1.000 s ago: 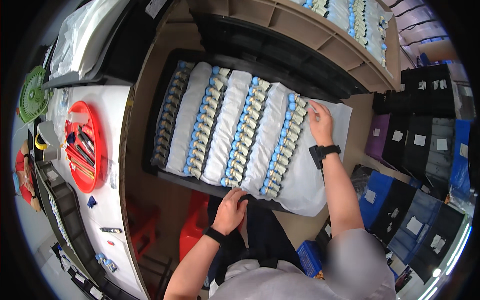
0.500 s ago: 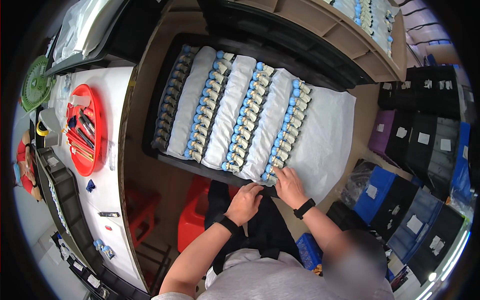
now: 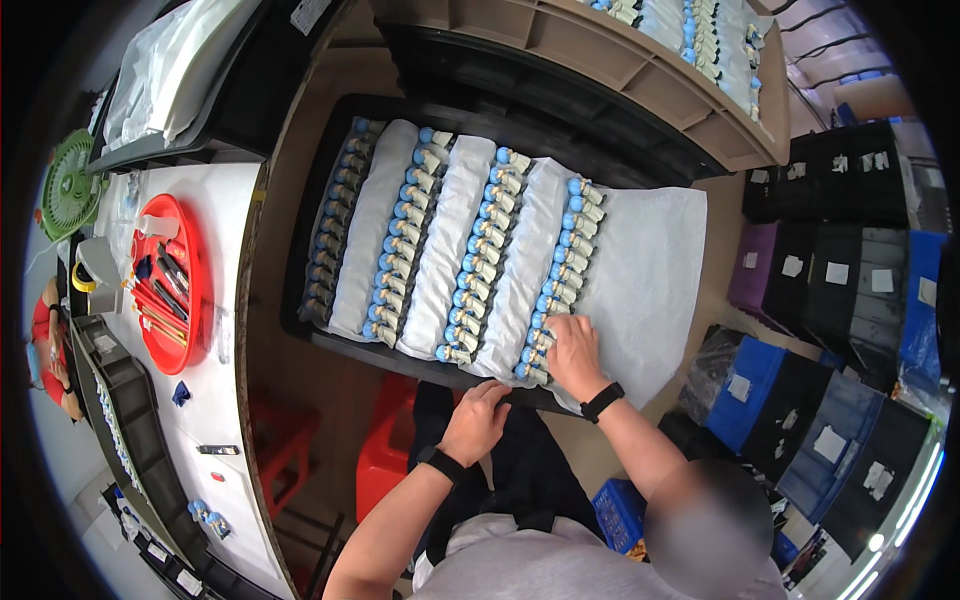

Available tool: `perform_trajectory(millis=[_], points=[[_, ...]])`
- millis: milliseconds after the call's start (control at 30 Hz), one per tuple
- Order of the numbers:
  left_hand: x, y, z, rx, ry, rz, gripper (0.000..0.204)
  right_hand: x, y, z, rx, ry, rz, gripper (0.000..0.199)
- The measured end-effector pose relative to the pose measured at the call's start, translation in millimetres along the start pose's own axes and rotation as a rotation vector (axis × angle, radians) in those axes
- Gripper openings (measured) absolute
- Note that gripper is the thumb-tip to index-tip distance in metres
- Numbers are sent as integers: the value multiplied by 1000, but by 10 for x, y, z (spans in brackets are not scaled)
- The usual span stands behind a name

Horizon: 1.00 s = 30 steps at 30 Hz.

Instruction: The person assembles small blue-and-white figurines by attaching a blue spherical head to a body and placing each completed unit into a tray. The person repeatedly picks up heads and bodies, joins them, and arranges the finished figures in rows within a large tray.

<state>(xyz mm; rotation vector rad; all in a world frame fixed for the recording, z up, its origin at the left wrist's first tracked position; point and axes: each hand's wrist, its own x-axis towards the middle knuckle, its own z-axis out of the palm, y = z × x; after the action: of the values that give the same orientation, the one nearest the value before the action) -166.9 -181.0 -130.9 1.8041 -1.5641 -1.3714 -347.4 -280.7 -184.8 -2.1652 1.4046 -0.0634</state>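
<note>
Inside a black tray in front of me, small figurines with blue heads and cream bodies lie in slanting rows. Strips of crumpled white wrapping sheet run between the rows. My right hand bends over the near end of the rightmost row, its curled fingers closed on a figurine that they partly hide. My left hand rests at the tray's near edge, fingers together and bent over the rim. To the right of the last row, the white sheet spreads flat beyond the tray's side.
A brown crate with more figurines stands beyond the tray. On the white table at left sits a red basin of pens and tools. A red stool is below the tray. Stacked bins line the right side.
My right hand has moved slightly farther along the rightmost row, uncovering the nearest figurines. My left hand has shifted a little left and nearer along the tray's edge. The view has tilted slightly.
</note>
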Motion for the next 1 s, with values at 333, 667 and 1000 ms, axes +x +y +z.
perform_trajectory(millis=[333,667,1000], points=[[15,-21,-8,3,9,13,25,429,20,-45,-159,55,158,49],[44,-15,-4,-9,14,39,24,699,228,-244,-99,100,68,23],[96,-12,-6,5,-38,0,26,-144,872,-593,72,704,429,57]])
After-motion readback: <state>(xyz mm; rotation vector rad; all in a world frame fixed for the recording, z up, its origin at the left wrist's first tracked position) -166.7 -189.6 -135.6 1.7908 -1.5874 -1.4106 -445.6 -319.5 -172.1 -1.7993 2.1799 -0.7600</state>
